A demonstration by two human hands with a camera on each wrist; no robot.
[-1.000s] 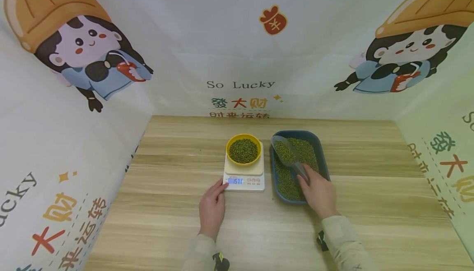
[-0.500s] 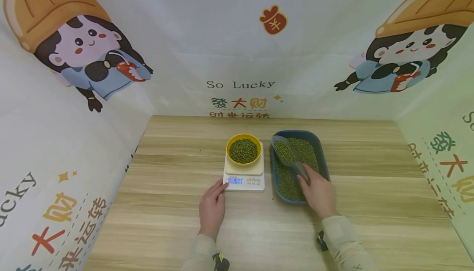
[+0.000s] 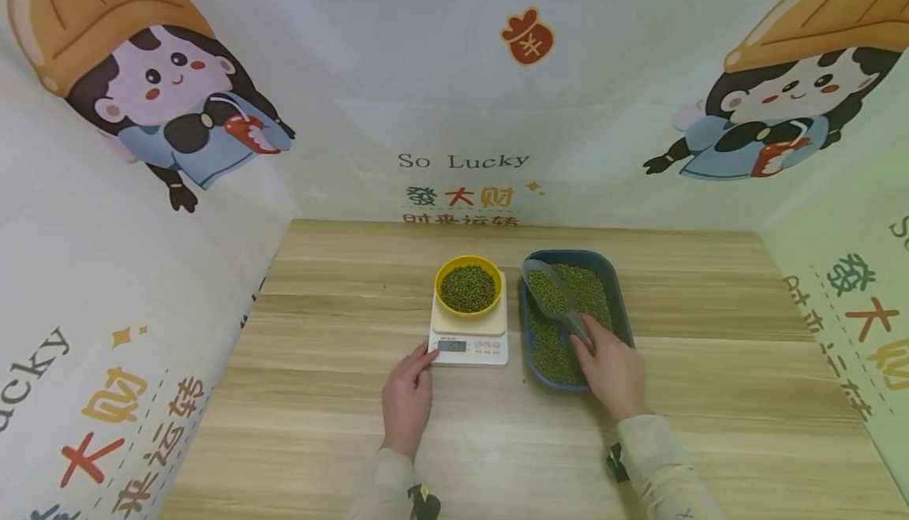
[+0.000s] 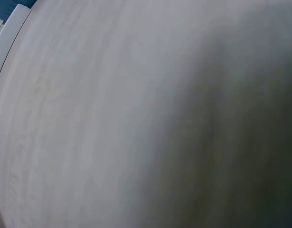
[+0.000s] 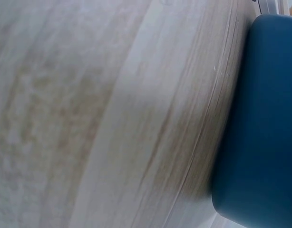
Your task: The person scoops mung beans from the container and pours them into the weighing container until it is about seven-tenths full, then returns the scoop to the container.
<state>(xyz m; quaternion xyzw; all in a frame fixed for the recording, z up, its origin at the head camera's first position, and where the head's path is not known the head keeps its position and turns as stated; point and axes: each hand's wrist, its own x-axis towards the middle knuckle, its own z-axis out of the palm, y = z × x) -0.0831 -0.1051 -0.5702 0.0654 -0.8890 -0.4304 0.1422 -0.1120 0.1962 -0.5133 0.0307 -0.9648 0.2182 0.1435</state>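
Observation:
My right hand (image 3: 615, 372) grips the handle of a grey translucent scoop (image 3: 574, 327), whose bowl is loaded with green mung beans (image 3: 547, 291). The scoop lies inside a dark blue tray (image 3: 622, 307) spread with more of these beans. On a white kitchen scale (image 3: 490, 359) stands a yellow bowl (image 3: 469, 314) of mung beans. My left hand (image 3: 407, 402) rests on the table at the scale's front left corner, fingertips touching its edge. The left wrist view catches only the scale's edge (image 4: 10, 35); the right wrist view shows the tray's outer wall (image 5: 265, 128). Neither hand appears there.
Everything stands on a wood-grain table (image 3: 327, 323). A white printed sheet (image 3: 341, 94) with cartoon figures and lettering walls in the back and both sides. The tray stands just right of the scale, with a narrow gap between them.
The scale's display has gone from lit blue, reading about 157.1, to dark with digits hard to read. The view has shifted very slightly; both hands and the scoop stay put.

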